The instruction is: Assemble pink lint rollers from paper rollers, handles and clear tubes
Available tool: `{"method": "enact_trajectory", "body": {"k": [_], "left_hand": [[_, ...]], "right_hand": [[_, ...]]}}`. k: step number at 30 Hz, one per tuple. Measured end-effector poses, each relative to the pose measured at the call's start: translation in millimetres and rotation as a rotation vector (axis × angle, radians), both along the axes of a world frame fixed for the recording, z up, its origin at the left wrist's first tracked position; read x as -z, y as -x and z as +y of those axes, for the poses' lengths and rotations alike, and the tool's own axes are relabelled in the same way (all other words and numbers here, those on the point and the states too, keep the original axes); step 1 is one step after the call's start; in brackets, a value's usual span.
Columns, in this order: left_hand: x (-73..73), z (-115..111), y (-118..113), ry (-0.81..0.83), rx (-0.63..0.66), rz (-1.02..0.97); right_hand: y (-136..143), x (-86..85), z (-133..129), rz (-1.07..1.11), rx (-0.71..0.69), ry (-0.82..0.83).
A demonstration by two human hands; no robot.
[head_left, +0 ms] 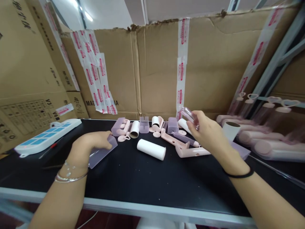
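My left hand (95, 141) is closed on a translucent purple plastic piece (101, 156) at the left of the black table. Raised over the right side, my right hand (200, 124) grips a clear pinkish tube (188, 114). Between the hands a white roll (151, 149) lies on its side. Behind it, a row holds a purple block (144, 125), a cardboard-cored white roll (134, 129), a round pink disc (156, 135) and other pink and purple parts. A long pink part (172, 140) lies below my right hand.
A white power strip (49, 135) sits at the left, near a red-handled screwdriver (52, 145). Several pink tubes with heart-shaped loops (278, 146) stand or lie at the right. A cardboard wall (157, 73) closes the back. A metal edge (143, 208) runs along the front.
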State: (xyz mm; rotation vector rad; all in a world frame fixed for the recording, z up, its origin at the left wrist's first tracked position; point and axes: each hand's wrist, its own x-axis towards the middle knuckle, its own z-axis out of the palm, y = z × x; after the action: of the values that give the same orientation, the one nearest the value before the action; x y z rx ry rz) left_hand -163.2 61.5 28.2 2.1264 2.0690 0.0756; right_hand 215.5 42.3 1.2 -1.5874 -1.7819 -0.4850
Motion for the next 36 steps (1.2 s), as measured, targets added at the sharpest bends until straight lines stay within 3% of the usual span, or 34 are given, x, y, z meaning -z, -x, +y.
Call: {"method": "enact_trajectory", "body": {"k": [2,4,5,7,9,11,14,19,24,28,33,36], "left_hand": [[-3.0,-1.8,-9.3,-0.028,-0.059,0.067],[-3.7,-5.7,-30.7,-0.13,-0.011,0.092],[-2.1,-8.2,-45.1,-0.199,0.078,0.071],[5.5,-13.6,-77.2,-0.275,0.427,-0.058],[16.9,-18.6,-106.6,-0.171,0.662,-0.123],[26.5,-22.2,-125.1,-0.076,0.753,-0.109],[27.6,-24.5,-125.4,0.022,0.724,-0.112],[2.2,-26.1,-86.8,0.266,0.479,-0.071],[-9.5,-28.5,-69.3,0.254,0.316,0.029],[-2.6,-23.7,-74.0,0.225,0.337,-0.024],[18.1,-15.3,-93.7,-0.126,0.429,-0.081],[30.2,-15.7,-108.1,-0.208,0.51,-0.023]], "right_hand": [[-8.7,-3.8,0.1,0.084,0.029,0.002],[-13.0,-8.4,0.9,0.144,0.051,0.004],[-14.0,-9.8,1.5,0.156,0.053,0.006],[-14.8,-10.5,2.8,0.152,0.044,0.021],[-15.7,-9.5,4.0,0.133,0.041,0.043],[-17.1,-8.5,5.1,0.132,0.049,0.07],[-18.4,-7.8,6.7,0.107,0.068,0.193],[-14.0,-2.3,8.1,-0.005,-0.021,0.422],[-11.8,8.1,9.2,-0.048,-0.061,0.557],[-6.3,12.4,10.9,-0.041,-0.036,0.552],[4.9,18.2,13.8,-0.015,0.064,0.469],[6.6,26.5,17.2,-0.035,0.098,0.446]]}}
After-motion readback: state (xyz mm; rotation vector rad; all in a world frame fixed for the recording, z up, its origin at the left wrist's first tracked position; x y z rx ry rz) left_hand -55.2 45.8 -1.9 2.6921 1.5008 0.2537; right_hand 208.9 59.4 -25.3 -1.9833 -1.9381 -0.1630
